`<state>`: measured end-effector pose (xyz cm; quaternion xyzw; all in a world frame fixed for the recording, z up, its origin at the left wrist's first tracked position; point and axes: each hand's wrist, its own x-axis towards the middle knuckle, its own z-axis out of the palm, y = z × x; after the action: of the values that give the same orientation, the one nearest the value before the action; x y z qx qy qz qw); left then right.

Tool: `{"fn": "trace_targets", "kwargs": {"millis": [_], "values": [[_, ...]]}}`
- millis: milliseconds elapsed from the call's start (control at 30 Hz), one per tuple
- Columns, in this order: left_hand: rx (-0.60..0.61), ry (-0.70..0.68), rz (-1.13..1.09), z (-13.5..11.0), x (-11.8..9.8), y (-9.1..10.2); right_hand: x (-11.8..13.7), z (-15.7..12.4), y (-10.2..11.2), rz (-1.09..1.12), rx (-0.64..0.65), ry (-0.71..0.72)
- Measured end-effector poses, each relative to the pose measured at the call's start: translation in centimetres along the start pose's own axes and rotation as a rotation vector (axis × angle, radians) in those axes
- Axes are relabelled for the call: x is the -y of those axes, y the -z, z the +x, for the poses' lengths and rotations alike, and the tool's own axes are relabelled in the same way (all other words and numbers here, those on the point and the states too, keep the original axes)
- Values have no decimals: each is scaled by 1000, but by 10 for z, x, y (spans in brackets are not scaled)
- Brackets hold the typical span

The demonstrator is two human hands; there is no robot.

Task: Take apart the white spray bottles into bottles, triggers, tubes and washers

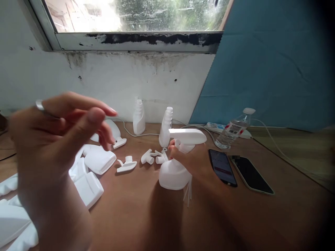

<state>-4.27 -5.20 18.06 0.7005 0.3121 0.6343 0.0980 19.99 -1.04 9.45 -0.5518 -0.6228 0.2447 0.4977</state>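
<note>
My right hand [194,163] is closed round the neck of the spray bottle [173,177].
The bottle looks empty, so I judge it light, thin-walled and smooth, likely to dent if squeezed. The neck under the trigger head [187,136], just above my fingers, seems the stiffest hold. My left hand [52,139] hovers half-curled and empty, off to the side.

Bright, glaring daylight from the window [136,15], soft motion blur, dark vignetted right edge.
</note>
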Motion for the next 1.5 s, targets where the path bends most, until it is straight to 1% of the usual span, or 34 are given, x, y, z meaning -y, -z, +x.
{"fn": "trace_targets", "kwargs": {"millis": [67, 133, 167, 300, 367, 433, 467, 533, 600, 700, 767, 800, 867, 900, 1000, 1100, 1167, 1300, 1367, 1500], "values": [[145, 27, 12, 2, 1, -7, -1, 0, 1, 28, 41, 34], [306, 48, 71, 3, 4, -18, 0, -1, 2, 76, 120, 85], [366, 42, 97, 3, 6, -25, 1, -1, 3, 108, 160, 99], [575, 8, 185, -4, 11, -56, 2, -6, 4, 279, 326, 153], [604, 0, 249, -7, 12, -64, 2, -7, 5, 318, 401, 166], [578, -6, 299, -8, 13, -64, 3, -8, 7, 304, 453, 164], [550, -13, 307, -7, 13, -61, 3, -8, 9, 298, 458, 175], [471, -10, 304, -4, 14, -51, 6, -6, 14, 308, 427, 229], [331, 50, 311, 0, 14, -39, 9, -3, 20, 332, 360, 274], [40, 209, 385, 7, 13, -23, 13, 2, 30, 323, 264, 283], [-129, 278, 427, 11, 14, -17, 15, 4, 35, 307, 202, 282], [-187, 292, 435, 12, 15, -15, 15, 4, 36, 301, 181, 278], [-248, 300, 446, 15, 21, -12, 16, 5, 38, 302, 164, 268], [-265, 295, 459, 16, 25, -11, 16, 5, 38, 309, 166, 264], [-266, 278, 522, 19, 42, -7, 16, 4, 36, 328, 197, 253], [-255, 313, 523, 21, 61, -6, 15, 4, 33, 343, 224, 245], [-232, 350, 487, 21, 72, -7, 13, 4, 32, 351, 235, 237], [-125, 401, 448, 20, 91, -7, 10, 4, 32, 359, 256, 223], [-84, 426, 493, 18, 99, -5, 9, 5, 32, 363, 269, 216], [-69, 450, 627, 18, 107, 2, 7, 6, 31, 380, 286, 207]]}}
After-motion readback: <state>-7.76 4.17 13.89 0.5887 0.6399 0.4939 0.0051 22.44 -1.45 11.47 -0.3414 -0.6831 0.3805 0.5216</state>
